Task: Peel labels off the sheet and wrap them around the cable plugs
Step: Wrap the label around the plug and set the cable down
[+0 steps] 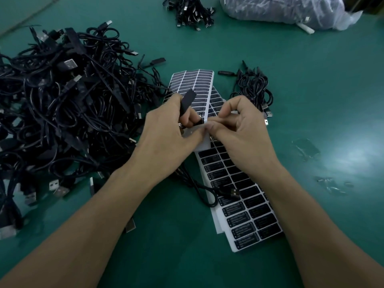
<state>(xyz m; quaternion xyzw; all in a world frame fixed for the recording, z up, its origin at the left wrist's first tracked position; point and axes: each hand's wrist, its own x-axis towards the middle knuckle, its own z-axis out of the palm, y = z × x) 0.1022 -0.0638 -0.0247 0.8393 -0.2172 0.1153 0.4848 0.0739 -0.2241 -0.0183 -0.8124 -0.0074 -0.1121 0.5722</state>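
Two hands meet above the middle of the green worktop (pixel 311 90). The left hand (pixel 166 138) has its fingers (pixel 188 117) curled round a long black plug (pixel 188 101), which sticks up tilted from the fist. Its cable (pixel 199 188) trails down toward the near edge and ends in a USB connector (pixel 233 192) lying on the lower label sheet (pixel 245 221). The right hand (pixel 245 134) has thumb and forefinger pressed together in a pinch on the white edge of the upper label sheet (pixel 199 80), just beside the plug. I cannot tell whether a label is lifted, since the fingertips hide it. Both sheets carry rows of black labels and overlap under the hands. A big tangle of black cables (pixel 62 100) fills the left side of the worktop. A small coiled bundle (pixel 253 90) lies just right of the sheets, and another bundle (pixel 191 11) sits at the far edge beside a clear plastic bag (pixel 280 11). Some clear plastic scraps (pixel 305 148) lie toward the right edge
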